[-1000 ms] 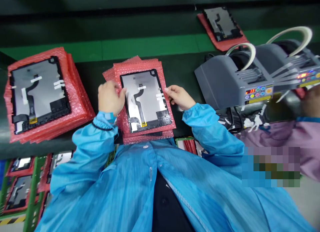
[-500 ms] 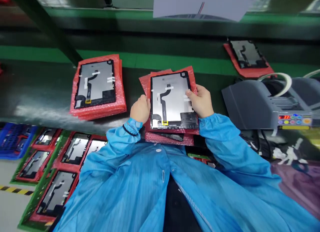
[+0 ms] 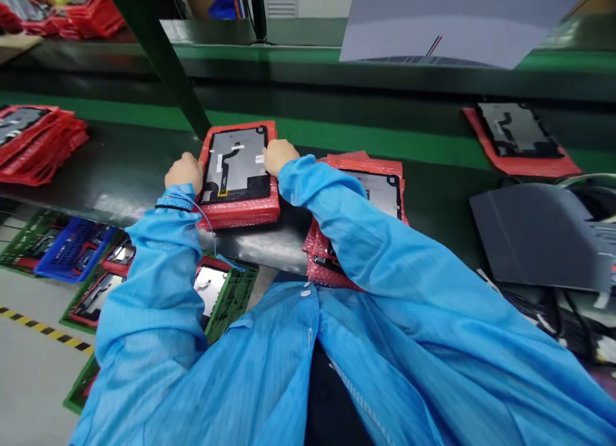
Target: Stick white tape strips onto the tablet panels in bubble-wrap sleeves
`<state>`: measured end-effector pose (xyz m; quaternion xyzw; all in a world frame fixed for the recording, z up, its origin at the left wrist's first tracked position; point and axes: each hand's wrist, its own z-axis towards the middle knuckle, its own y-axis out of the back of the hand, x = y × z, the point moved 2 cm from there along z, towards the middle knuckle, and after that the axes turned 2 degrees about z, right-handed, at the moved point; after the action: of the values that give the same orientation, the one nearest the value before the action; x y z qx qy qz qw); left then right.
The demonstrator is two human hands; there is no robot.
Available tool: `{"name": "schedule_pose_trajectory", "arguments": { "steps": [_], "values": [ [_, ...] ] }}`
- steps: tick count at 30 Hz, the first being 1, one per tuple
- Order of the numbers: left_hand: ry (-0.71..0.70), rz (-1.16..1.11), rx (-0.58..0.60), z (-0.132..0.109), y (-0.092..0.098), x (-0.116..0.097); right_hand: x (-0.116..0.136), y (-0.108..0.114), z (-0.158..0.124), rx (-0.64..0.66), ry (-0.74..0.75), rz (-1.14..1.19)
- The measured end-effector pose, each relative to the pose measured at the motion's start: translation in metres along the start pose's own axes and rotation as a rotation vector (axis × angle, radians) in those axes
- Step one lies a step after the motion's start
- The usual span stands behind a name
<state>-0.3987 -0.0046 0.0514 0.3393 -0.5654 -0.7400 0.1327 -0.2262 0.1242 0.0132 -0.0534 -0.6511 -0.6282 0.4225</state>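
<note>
A tablet screen [image 3: 235, 165], grey-backed with a black ribbon cable and white tape strips, lies face down on top of a stack of red bubble-wrap bags [image 3: 240, 215]. My left hand [image 3: 185, 171] is closed at its left edge, the fingertips partly hidden. Across from it, my right hand [image 3: 280, 156] grips the upper right edge, fingers curled over the side. In front of my body, a second bubble-wrap stack has another screen [image 3: 382, 190] on top, partly covered by my right sleeve.
Another red stack [image 3: 38, 144] is at the far left of the dark bench. A green post [image 3: 163, 74] rises behind the middle stack. At right are a grey machine [image 3: 534, 234] and a screen on red wrap [image 3: 520, 131]. Below the bench stand a blue basket [image 3: 72, 250] and green crates.
Both hands have moved left from the front stack to the left stack, apparently carrying the screen they held. My right arm now reaches across the front stack. The view has shifted left.
</note>
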Motion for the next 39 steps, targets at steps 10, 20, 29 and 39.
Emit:
{"name": "schedule_pose_trajectory", "arguments": {
  "steps": [10,20,29,39],
  "values": [
    [-0.411,0.047,-0.263,-0.046,-0.002,-0.044,-0.140,0.196,-0.314,-0.670,-0.644,0.448],
    [-1.349,-0.258,0.181,-0.141,-0.122,-0.201,-0.244,0.206,-0.439,-1.270,-1.075,0.615],
    [-1.366,-0.358,0.389,-0.117,-0.153,-0.200,-0.203,0.209,-0.408,-1.214,-0.680,0.192],
    [-1.446,-0.336,0.563,-0.110,-0.185,-0.189,-0.171,0.136,-0.200,-0.210,-0.491,0.244]
  ]
}}
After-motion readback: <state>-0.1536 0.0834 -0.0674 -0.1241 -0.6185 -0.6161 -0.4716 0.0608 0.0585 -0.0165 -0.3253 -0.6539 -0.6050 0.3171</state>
